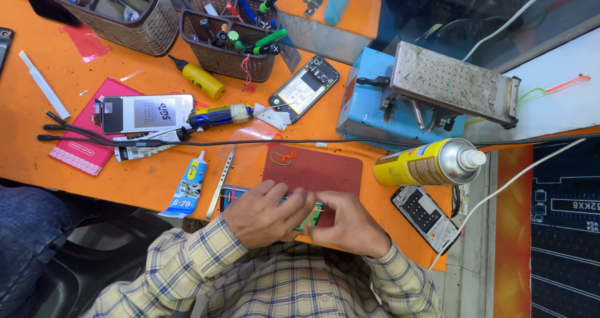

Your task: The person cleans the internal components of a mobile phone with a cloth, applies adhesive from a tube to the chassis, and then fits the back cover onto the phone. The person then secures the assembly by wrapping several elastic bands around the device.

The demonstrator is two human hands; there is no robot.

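Note:
My left hand and my right hand meet at the near edge of the orange bench, over a dark red work mat. Between them they grip a small phone part with green and blue showing; most of it is hidden under the fingers. Just left of my left hand lie metal tweezers and a glue tube. An opened phone lies face down to the right of my right hand.
A yellow spray can lies on its side right of the mat. Behind it stands a blue machine with a metal plate. Another opened phone, a screen panel, tool baskets and a black cable crowd the far bench.

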